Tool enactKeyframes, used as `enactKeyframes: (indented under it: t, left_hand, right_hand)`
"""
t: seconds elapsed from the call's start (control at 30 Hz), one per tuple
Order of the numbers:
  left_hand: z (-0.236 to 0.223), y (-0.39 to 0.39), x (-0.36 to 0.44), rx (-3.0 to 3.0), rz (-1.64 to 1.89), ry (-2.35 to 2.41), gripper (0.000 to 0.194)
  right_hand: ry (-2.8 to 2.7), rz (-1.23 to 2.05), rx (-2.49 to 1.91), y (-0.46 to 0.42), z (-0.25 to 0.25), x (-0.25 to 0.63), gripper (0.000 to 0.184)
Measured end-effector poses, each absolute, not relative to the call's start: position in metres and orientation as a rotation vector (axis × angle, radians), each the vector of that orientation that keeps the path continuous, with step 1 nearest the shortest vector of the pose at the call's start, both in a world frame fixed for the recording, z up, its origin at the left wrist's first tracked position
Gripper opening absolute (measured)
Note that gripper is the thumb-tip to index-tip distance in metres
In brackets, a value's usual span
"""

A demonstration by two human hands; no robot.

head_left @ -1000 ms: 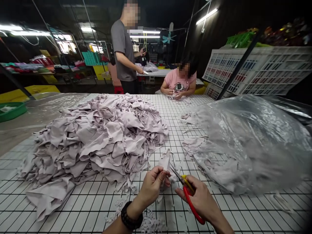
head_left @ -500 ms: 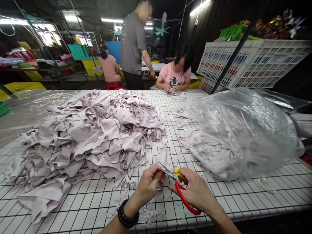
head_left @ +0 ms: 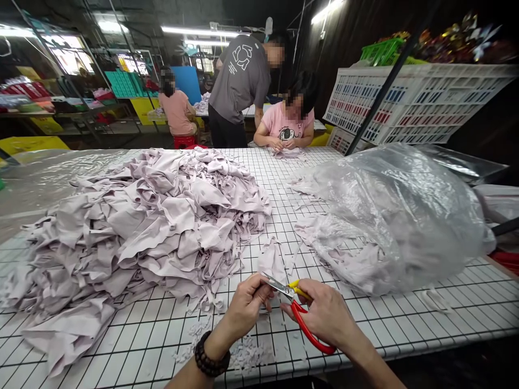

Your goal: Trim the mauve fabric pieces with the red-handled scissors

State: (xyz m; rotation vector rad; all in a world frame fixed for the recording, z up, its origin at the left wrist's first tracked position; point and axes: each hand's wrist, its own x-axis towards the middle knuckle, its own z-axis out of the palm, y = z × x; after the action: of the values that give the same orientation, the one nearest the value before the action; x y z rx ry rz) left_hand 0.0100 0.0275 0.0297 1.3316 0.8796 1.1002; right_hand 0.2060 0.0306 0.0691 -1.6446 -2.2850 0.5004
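My left hand (head_left: 245, 308) pinches a small pale lilac fabric piece (head_left: 272, 262) that stands up above the fingers. My right hand (head_left: 326, 316) grips red-handled scissors (head_left: 302, 321), their metal blades pointing left and touching the fabric at my left fingertips. A dark bead bracelet (head_left: 211, 356) circles my left wrist. Small lilac cuttings (head_left: 247, 354) lie on the gridded white table (head_left: 365, 332) below my hands.
A big heap of lilac fabric pieces (head_left: 141, 227) fills the left of the table. A clear plastic bag (head_left: 397, 216) with more fabric lies on the right. Across the table sits a person in pink (head_left: 290, 124); another in grey (head_left: 239, 86) bends nearby. White crates (head_left: 417, 102) stand right.
The scissors swung from pointing up-left to lying nearly level against the fabric at my left fingers. The view shifted slightly. The person in grey turned and bent over.
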Motion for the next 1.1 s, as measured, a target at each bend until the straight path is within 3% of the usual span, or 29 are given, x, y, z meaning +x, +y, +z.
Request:
enactKeyframes:
  t: [0.6, 0.8, 0.93, 1.1]
  left_hand:
    - [0.025, 0.024, 0.008, 1.237, 1.026, 0.885, 0.025]
    - [0.023, 0.02, -0.002, 1.158, 1.028, 0.879, 0.024]
    - [0.021, 0.014, -0.018, 1.136, 1.129, 0.925, 0.024]
    - [0.016, 0.006, -0.027, 1.099, 1.195, 0.935, 0.026]
  right_hand:
    - [-2.27, 0.599, -1.506, 0.031, 0.058, 0.208, 0.041]
    - [-2.01, 1.018, -1.583, 0.053, 0.044, 0.231, 0.032]
    - [-1.888, 0.773, -1.68, 0.098, 0.023, 0.23, 0.016]
    - [-2.0, 0.731, -1.533, 0.159, 0.001, 0.183, 0.021]
